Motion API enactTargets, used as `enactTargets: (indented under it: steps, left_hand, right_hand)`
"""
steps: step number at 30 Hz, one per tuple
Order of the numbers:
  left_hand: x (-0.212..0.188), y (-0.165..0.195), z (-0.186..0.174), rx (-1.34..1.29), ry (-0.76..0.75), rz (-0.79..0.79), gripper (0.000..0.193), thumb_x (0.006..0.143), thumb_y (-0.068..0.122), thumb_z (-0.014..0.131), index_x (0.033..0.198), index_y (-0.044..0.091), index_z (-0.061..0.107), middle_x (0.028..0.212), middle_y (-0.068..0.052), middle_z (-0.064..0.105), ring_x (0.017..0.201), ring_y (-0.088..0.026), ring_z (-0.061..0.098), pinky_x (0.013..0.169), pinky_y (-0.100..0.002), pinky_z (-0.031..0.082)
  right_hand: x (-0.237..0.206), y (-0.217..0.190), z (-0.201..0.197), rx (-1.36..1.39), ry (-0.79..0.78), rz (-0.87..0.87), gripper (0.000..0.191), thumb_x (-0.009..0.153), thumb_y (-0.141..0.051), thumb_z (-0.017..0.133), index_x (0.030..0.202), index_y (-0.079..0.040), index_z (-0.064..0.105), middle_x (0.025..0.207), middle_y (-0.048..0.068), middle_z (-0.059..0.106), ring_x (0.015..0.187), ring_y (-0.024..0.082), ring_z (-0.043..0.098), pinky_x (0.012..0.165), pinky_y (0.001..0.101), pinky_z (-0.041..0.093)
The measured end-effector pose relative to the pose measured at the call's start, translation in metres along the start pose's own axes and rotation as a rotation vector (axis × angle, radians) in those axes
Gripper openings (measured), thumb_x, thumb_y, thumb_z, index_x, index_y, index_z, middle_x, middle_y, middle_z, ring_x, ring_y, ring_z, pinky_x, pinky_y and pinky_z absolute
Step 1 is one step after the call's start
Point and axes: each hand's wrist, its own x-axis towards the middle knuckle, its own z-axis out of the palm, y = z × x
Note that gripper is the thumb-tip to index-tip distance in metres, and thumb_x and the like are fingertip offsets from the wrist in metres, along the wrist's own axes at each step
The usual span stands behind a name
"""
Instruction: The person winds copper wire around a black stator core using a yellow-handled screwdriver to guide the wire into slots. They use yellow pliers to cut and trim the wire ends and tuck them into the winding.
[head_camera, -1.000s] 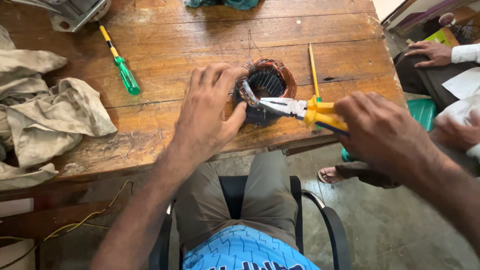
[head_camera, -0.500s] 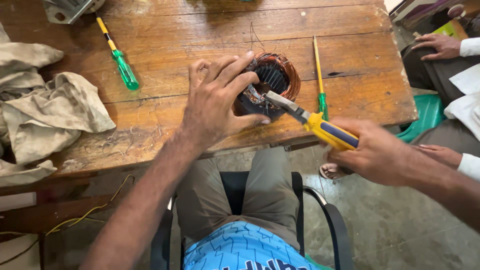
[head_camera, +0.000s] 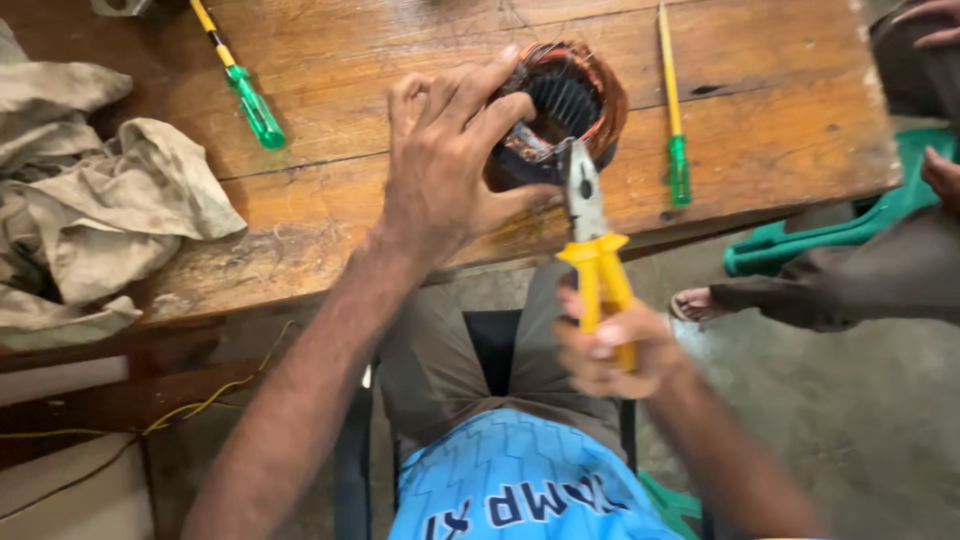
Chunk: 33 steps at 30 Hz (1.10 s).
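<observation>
A round motor stator (head_camera: 575, 95) with copper windings sits near the front edge of the wooden table (head_camera: 400, 200). My left hand (head_camera: 445, 165) is wrapped over its left side, fingers spread across the top. My right hand (head_camera: 605, 345) grips the yellow handles of a pair of pliers (head_camera: 590, 230), below the table edge. The pliers point up and away from me, with their metal jaws at the stator's near rim.
Two green-handled screwdrivers lie on the table, one at the back left (head_camera: 240, 85), one right of the stator (head_camera: 675, 120). A crumpled beige cloth (head_camera: 100, 210) covers the left end. Another person's hand (head_camera: 930, 10) and foot (head_camera: 700, 300) show at the right.
My right hand swung from the right side to in front of me, turning the pliers from slanting sideways to pointing straight up at the stator. My left hand stayed on the stator.
</observation>
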Motion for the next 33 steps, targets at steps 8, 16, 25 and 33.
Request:
enactTargets:
  steps: [8, 16, 25, 33]
  left_hand:
    - [0.004, 0.007, -0.011, 0.037, -0.095, -0.048, 0.063, 0.078, 0.049, 0.092, 0.124, 0.011, 0.071, 0.153, -0.014, 0.05, 0.145, -0.031, 0.038, 0.116, -0.057, 0.021]
    - [0.01, 0.025, -0.013, -0.185, -0.041, -0.105, 0.014, 0.092, 0.019, 0.079, 0.106, 0.016, 0.08, 0.148, -0.009, 0.059, 0.142, -0.027, 0.045, 0.12, -0.052, 0.024]
    - [0.0, 0.034, -0.01, -0.437, 0.172, -0.429, 0.011, 0.095, 0.017, 0.08, 0.103, 0.011, 0.078, 0.124, -0.007, 0.064, 0.126, -0.023, 0.053, 0.113, -0.041, 0.041]
    - [-0.002, 0.038, -0.024, -0.33, 0.202, -0.34, 0.014, 0.098, 0.016, 0.077, 0.11, 0.009, 0.073, 0.123, -0.007, 0.061, 0.126, -0.024, 0.053, 0.113, -0.042, 0.041]
  right_hand:
    - [-0.023, -0.008, 0.035, -1.593, 0.949, -0.634, 0.031, 0.09, -0.007, 0.076, 0.115, -0.007, 0.057, 0.092, 0.008, 0.07, 0.081, 0.012, 0.064, 0.072, 0.0278, 0.054]
    - [-0.046, -0.017, 0.048, -1.425, 1.002, -0.788, 0.022, 0.098, -0.008, 0.072, 0.118, -0.002, 0.066, 0.097, 0.003, 0.064, 0.082, 0.008, 0.056, 0.07, 0.0236, 0.046]
    - [-0.049, -0.012, 0.066, -2.383, 0.978, -0.84, 0.034, 0.089, -0.009, 0.079, 0.119, -0.013, 0.065, 0.123, 0.014, 0.061, 0.109, 0.028, 0.061, 0.092, 0.0399, 0.047]
    - [-0.033, -0.048, 0.098, -2.989, 0.888, -0.658, 0.046, 0.081, -0.014, 0.075, 0.126, -0.017, 0.068, 0.133, 0.015, 0.055, 0.122, 0.035, 0.051, 0.099, 0.0547, 0.033]
